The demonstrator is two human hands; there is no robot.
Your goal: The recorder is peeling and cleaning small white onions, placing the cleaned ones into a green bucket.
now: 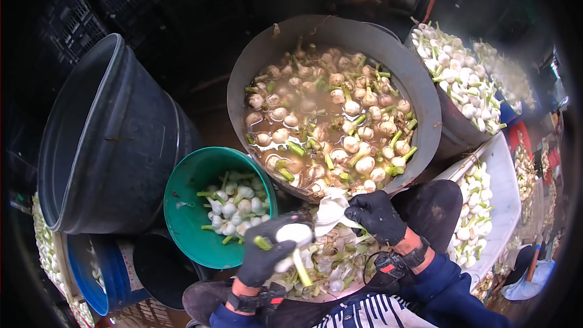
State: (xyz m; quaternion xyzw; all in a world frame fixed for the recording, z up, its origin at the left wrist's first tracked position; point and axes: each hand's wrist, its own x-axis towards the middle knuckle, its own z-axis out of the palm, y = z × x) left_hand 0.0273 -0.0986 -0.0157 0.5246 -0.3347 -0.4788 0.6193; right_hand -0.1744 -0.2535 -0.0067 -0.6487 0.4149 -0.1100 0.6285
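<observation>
My left hand (268,248), in a black glove, is closed around fresh garlic; a clean white bulb (295,233) shows at the fingers. Cut green stems stick out of that grip, and one stem (301,269) slants down below it. Pinched in the gloved fingers of my right hand (377,217) is a loose white garlic skin (330,213). A heap of peeled skins and leaves (339,264) lies below both hands in my lap. Directly ahead stands a grey round tub (243,86), where soil-stained garlic bulbs (350,144) float in muddy water.
Left of my hands, a green bucket (186,241) holds clean white bulbs. A large dark barrel (136,146) leans beyond it, with a blue bucket (120,273) below. At right are a heaped garlic container (455,118) and a white tub (503,209) of bulbs.
</observation>
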